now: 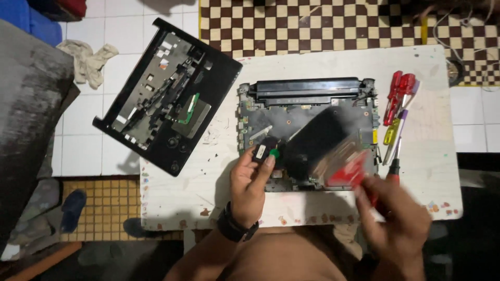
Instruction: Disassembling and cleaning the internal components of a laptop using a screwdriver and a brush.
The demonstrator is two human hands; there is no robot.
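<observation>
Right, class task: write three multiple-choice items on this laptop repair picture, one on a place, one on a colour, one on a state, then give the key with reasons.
1. Where does the removed black laptop cover lie?
A. Left of the opened laptop, partly off the white table's edge
B. On top of the opened laptop
C. Under the screwdrivers

2. What colour are most handles in the row of screwdrivers right of the laptop?
A. Blue
B. Red
C. White

3. What state is the right hand in?
A. Resting flat and empty
B. Out of view
C. Blurred, holding a red-handled tool

Key:
1 A, the cover sits slanted left of the opened laptop, overhanging the white table.
2 B, red handles outnumber the yellow and purple ones.
3 C, the hand is smeared with a red tool in it.
</observation>
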